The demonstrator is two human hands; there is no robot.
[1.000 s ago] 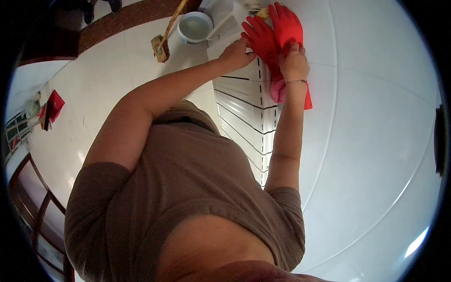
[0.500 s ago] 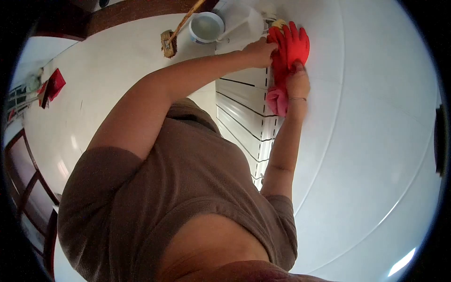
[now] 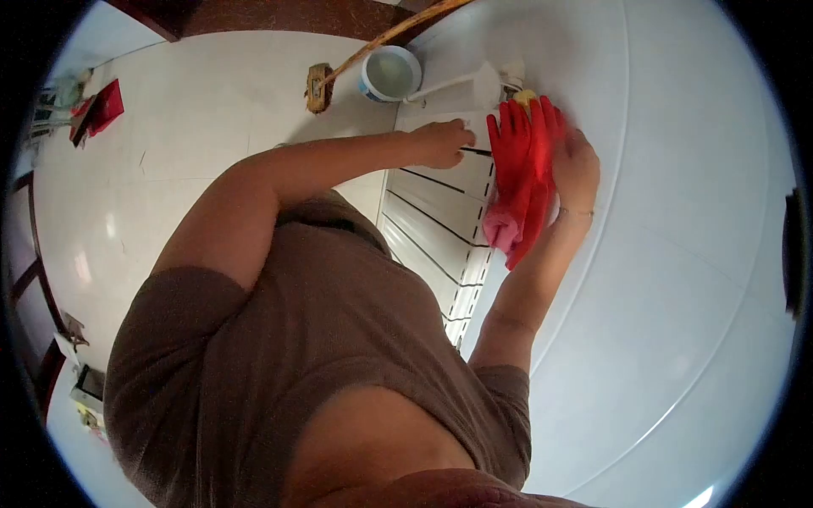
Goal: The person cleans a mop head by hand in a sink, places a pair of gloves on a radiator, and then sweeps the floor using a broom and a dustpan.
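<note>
A pair of red rubber gloves (image 3: 531, 161) hangs against the white wall, fingers pointing up, with a pink cuff (image 3: 502, 227) at the lower end. My right hand (image 3: 579, 173) is closed around the right side of the gloves; its fingertips are partly hidden behind them. To the left of the gloves, my left hand (image 3: 440, 144) is apart from them, fingers bent and loosely spread, and I see nothing held in it. Just above the gloves a small yellow item (image 3: 526, 99) shows beside a white and metal fitting (image 3: 511, 78) on the wall.
Past my left hand stand a pale bucket (image 3: 391, 74) and a scrubbing brush (image 3: 318, 87) with a long wooden handle (image 3: 394, 35). A white surface with dark lines (image 3: 432, 245) lies below the gloves. A red dustpan (image 3: 105, 110) is at the far left.
My left hand has let go of the gloves and moved left. My right hand has shifted to their right side. The gloves appear lower, their fingers more spread, as the view shifted.
</note>
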